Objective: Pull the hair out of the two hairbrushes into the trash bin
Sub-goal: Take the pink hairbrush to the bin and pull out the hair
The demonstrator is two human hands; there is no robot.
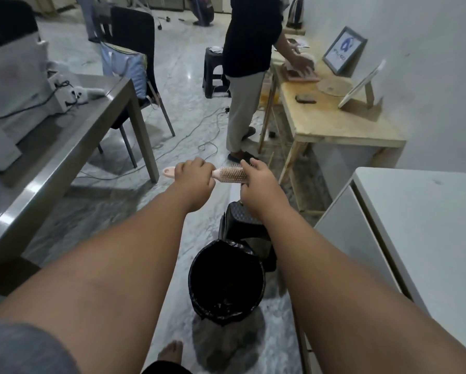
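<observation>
The pink hairbrush [228,174] lies level, long axis left to right, handle end pointing left. The left hand [192,175] is clenched around its handle; the right hand [256,179] pinches at the pale bristled head, held out beyond the black-lined trash bin [226,282] on the floor.

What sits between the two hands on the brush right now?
Head view: the pink hairbrush, its bristled barrel spanning the gap. Left hand grips the handle; right hand is at the head.
</observation>
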